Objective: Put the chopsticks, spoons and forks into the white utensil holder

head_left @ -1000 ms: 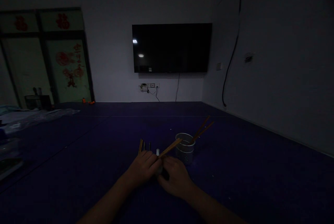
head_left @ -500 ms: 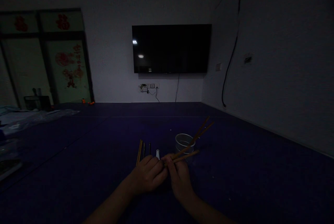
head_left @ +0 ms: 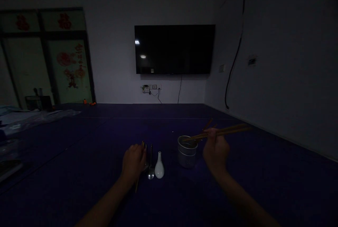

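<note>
Right fingers (head_left: 212, 134) clamped on chopsticks (head_left: 229, 129), cup (head_left: 187, 157) just left already holding sticks (head_left: 207, 124); left fingers (head_left: 136, 147), grip unclear, spoons (head_left: 159, 170) between them still outside

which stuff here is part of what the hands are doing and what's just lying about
Seems part of it:
chopsticks in the right hand
metal cup
chopsticks by the left hand
probably the white spoon and metal spoon

Just around:
television
crumpled plastic
hanging cable
</note>
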Demonstrator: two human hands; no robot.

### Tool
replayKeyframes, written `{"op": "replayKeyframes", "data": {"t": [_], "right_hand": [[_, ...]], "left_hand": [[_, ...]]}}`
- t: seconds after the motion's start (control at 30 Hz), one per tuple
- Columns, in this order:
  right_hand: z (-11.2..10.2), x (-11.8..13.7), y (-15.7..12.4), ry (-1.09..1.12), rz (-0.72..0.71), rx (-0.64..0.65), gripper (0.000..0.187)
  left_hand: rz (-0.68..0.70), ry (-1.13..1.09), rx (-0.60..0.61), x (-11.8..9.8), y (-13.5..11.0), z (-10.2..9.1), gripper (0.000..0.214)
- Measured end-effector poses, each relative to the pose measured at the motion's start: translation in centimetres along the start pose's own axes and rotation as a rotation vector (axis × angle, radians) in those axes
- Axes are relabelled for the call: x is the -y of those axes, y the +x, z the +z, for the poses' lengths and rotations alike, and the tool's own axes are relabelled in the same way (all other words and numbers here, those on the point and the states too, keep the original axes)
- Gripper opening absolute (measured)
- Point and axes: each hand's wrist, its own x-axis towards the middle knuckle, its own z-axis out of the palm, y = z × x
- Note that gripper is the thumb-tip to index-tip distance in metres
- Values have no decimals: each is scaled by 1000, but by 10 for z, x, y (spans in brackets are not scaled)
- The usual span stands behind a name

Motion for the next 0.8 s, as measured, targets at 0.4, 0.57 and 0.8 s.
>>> {"op": "replayKeyframes", "data": {"t": [0.4,0.57,0.8], "right_hand": [[13,-14,-2,-442,62,353,51],[12,-9,-3,-565,99,451,43],[13,-9,-5,-581,119,520,37]], "left_hand": [[-226,45,443,3,0,1,37],[-245,77,495,3,0,1,39],[-250,71,510,4,0,4,38]]}}
